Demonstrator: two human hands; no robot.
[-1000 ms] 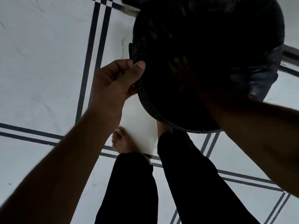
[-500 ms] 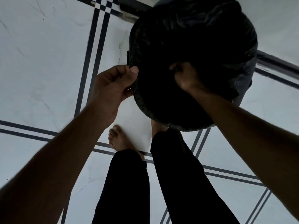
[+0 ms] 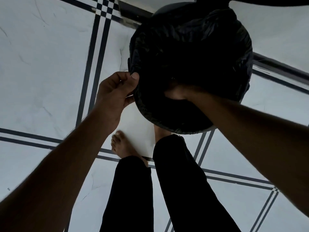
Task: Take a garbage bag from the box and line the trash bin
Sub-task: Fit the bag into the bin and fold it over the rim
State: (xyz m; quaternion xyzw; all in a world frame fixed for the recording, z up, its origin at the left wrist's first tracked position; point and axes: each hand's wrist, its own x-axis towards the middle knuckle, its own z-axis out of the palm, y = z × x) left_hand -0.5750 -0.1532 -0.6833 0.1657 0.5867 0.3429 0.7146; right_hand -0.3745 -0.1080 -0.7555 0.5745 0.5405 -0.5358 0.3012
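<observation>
The left hand [image 3: 117,91] pinches the garbage bag [image 3: 192,52] edge at the trash bin [image 3: 168,122] rim; that grip should hold firm as anchor. Beyond it, the right hand [image 3: 177,93] reaches inside, its grip too dark to tell; it should probably press the film downward, away from the pinch.

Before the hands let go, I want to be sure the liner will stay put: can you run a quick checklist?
1. Left hand holds the black garbage bag at the near-left edge, thumb and fingers pinching the plastic: ok.
2. Right hand is inside the bag's mouth, fingers hidden in the dark: grip cannot tell.
3. Bag folded over the trash bin's near rim: ok.
4. Far rim covered: cannot tell, too dark.
5. Bag pushed down to the bottom: cannot tell.
6. Bare foot close to the bin: ok, not under it.
</observation>
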